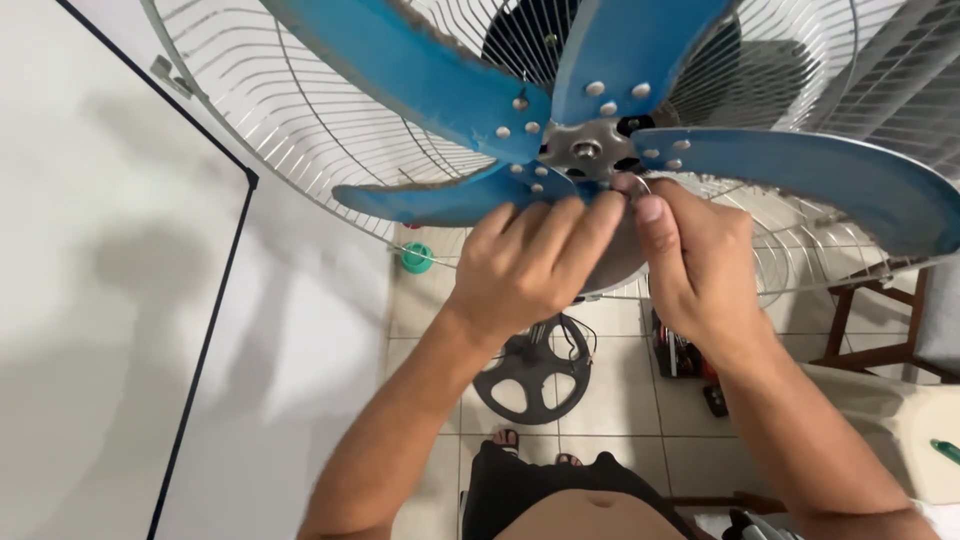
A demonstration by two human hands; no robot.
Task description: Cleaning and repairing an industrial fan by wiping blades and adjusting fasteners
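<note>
Up at the top centre of the head view, a large fan with its front guard off shows its blue blades (470, 95) riveted to a metal hub (587, 150). Both hands meet just under that hub. The left hand (525, 265) curls its fingers upward against the lower edge of the hub, fingertips pressed together on something small that the knuckles hide, so what it pinches cannot be told. The right hand (695, 255) has thumb and forefinger closed at the hub's lower right edge, seemingly on a thin ring or small fitting there.

Behind the blades, the wire rear guard (300, 120) spreads across the upper frame. The blades look stiff but thin, with worn, probably sharp edges; the hub is the sounder place to take hold, and any small fitting there would likely be slippery and easy to drop.

Lower centre, a dark round fan base (530, 375) lies on the tiled floor (620, 400), with a small green object (416, 257) at left of centre.
</note>
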